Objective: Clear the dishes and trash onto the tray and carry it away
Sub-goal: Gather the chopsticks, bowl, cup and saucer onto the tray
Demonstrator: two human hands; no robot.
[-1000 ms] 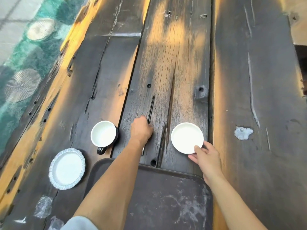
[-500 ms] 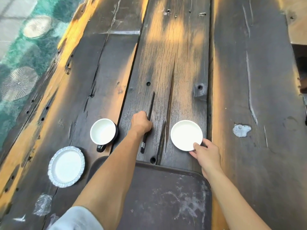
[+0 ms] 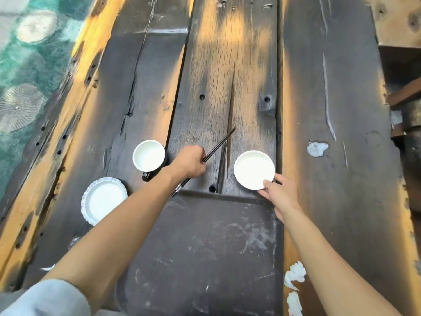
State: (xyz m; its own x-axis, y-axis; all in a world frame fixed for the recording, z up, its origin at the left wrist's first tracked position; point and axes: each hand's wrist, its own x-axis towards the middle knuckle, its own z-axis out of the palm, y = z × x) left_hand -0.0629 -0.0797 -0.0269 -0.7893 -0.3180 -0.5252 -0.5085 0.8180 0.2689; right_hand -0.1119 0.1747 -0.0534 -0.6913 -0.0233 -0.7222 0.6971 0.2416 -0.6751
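Left hand (image 3: 190, 164) fisted around chopsticks (image 3: 219, 143), lower ends hidden; right hand (image 3: 281, 195) pinching white dish (image 3: 254, 169).

Chopsticks' (image 3: 218, 142) middle inside left fist (image 3: 190, 164)

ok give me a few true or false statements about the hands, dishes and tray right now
1. The left hand grips the chopsticks. True.
2. The saucer already sits on the tray. False: it is on the table just beyond the tray's far edge, with the right hand gripping its near rim.
3. The mug is left of the left hand. True.
4. The scalloped plate is stacked under the mug. False: it lies apart from it, nearer the person, left of the tray.
5. The tray holds several dishes. False: no dish is on the part in view.
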